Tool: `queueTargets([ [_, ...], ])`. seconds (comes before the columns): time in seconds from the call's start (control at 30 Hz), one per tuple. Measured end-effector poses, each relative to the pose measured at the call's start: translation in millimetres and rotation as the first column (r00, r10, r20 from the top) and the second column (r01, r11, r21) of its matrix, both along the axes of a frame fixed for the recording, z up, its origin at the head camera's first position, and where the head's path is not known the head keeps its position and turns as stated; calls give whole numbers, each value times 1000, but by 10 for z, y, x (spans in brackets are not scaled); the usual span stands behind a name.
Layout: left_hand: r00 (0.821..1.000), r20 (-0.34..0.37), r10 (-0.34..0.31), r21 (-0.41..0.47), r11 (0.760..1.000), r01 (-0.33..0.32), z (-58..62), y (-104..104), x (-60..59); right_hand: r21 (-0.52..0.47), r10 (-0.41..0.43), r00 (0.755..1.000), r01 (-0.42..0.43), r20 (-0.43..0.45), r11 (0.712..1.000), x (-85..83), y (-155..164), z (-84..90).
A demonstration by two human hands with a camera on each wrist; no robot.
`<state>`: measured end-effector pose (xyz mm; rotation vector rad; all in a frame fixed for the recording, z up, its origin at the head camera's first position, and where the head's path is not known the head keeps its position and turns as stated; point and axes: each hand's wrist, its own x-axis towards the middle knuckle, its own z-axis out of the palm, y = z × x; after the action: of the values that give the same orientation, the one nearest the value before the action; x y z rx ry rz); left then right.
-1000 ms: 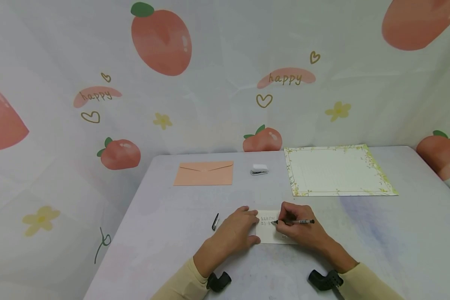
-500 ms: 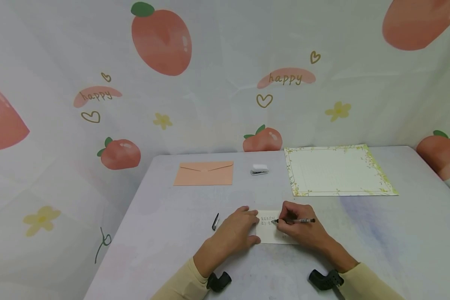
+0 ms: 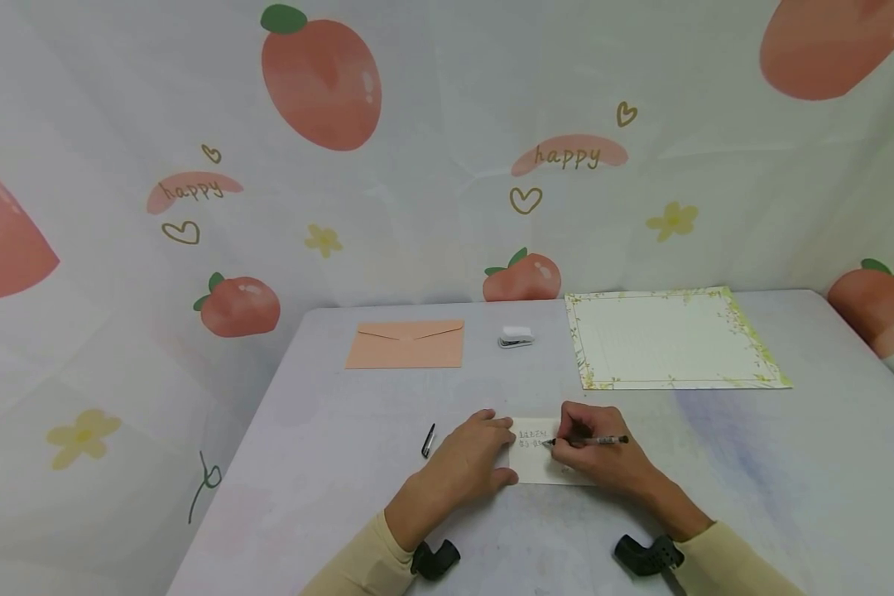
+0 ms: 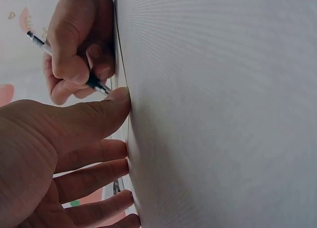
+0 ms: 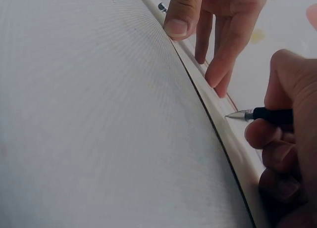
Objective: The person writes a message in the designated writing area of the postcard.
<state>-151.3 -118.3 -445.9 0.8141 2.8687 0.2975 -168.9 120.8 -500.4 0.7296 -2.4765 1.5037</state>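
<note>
A small cream card [image 3: 540,465] with two short lines of handwriting lies near the table's front edge. My left hand [image 3: 468,463] rests flat on its left end, fingers straight, thumb [image 4: 106,109] at the card's edge. My right hand [image 3: 594,454] grips a black pen [image 3: 592,440], its tip on the card's second line. In the right wrist view the pen tip [image 5: 233,116] touches the card's edge [image 5: 218,112], with the left hand's fingers [image 5: 223,45] beyond it. The left wrist view shows my right hand [image 4: 79,45] pinching the pen [image 4: 96,83].
A black pen cap [image 3: 427,441] lies left of my left hand. Farther back are a peach envelope [image 3: 406,344], a small white stapler-like object [image 3: 516,335] and a floral-bordered letter sheet [image 3: 670,338]. A peach-print cloth covers the wall behind.
The pen tip has crept slightly right along the card's second line, adding a few marks. The left hand has stayed in place.
</note>
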Motion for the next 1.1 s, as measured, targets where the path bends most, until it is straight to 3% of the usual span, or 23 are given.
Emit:
queueTargets([
  [0.37, 1000, -2, -2, 4, 1000, 2, 21, -1, -3, -30, 4, 1000, -4, -8, 1000, 4, 6, 4],
  [0.57, 1000, 10, 4, 2, 1000, -4, 6, 10, -3, -72, -56, 998, 56, -9, 996, 16, 32, -2],
  [1.1, 1000, -11, -2, 0, 1000, 2, -29, 1, -3, -10, -17, 1000, 17, 3, 1000, 35, 44, 15],
])
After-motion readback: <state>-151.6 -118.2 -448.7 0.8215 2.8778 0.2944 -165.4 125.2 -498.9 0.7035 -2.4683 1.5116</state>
